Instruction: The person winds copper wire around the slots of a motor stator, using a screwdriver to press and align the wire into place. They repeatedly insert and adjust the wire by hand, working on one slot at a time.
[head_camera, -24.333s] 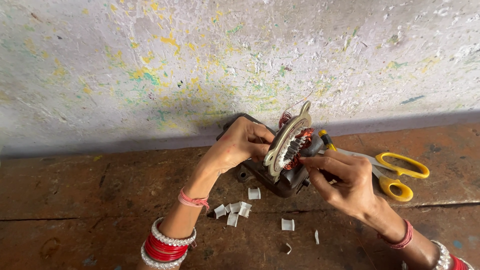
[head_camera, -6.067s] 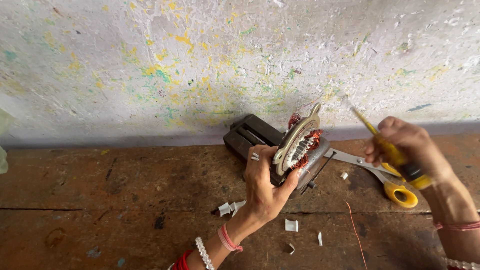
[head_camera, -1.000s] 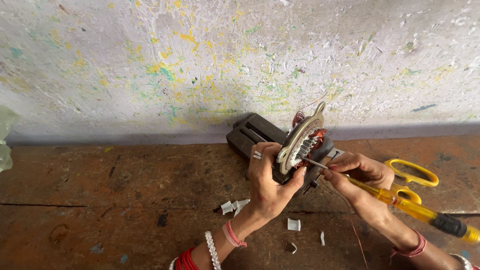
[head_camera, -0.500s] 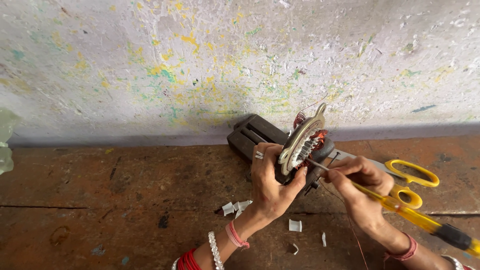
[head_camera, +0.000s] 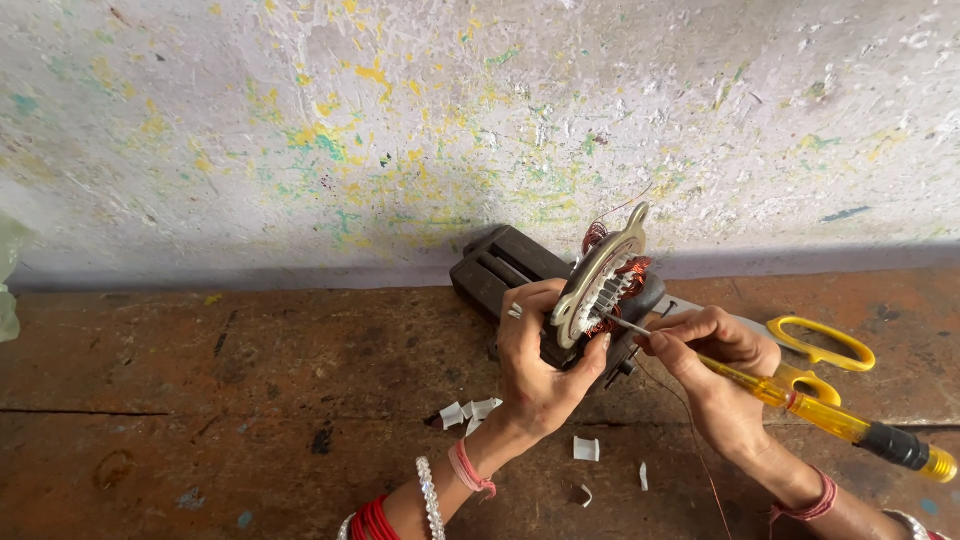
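Gripping a motor stator (head_camera: 600, 290) from below, the left hand (head_camera: 540, 365) has its fingers curled shut around the pale metal ring, whose copper windings show red-brown inside. It sits tilted over a dark block (head_camera: 500, 270) at the back of the table (head_camera: 200, 400), against the paint-flecked wall (head_camera: 400, 120). The right hand (head_camera: 715, 355) pinches a yellow screwdriver (head_camera: 800, 405), tip in the windings. Yellow-handled scissors (head_camera: 820, 350) lie just behind; white paper scraps (head_camera: 470, 412) are scattered near the left wrist.

A single head-worn camera looks down and forward from close above the bench (head_camera: 200, 400), facing the paint-flecked wall (head_camera: 300, 120) along its far edge; both forearms enter from the bottom edge, with no second view to share
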